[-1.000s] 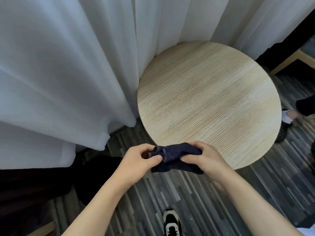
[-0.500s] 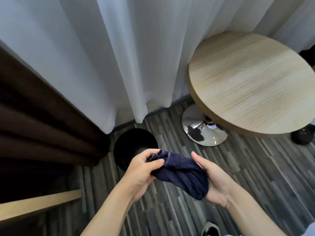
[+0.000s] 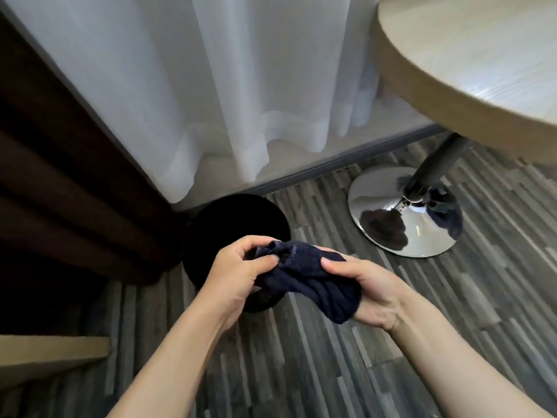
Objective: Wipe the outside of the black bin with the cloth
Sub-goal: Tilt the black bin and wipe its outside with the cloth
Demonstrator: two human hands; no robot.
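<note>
- Bin: black and round, it stands on the striped floor at centre frame, against the foot of the white curtain and just beside the brown drape on the left.
- I see the cloth, dark navy and bunched, held above the bin's near rim; I cannot tell if it touches the bin.
- My left hand is closed on the cloth's left end, thumb and fingers pinching a fold.
- My right hand lies palm-up under the cloth's right part, fingers curled round it, thumb pressing on top.
- Both forearms run up from the lower edge of the frame.
- At upper right is the round wooden table; its chrome base sits on the floor right of the bin, well apart from it.
</note>
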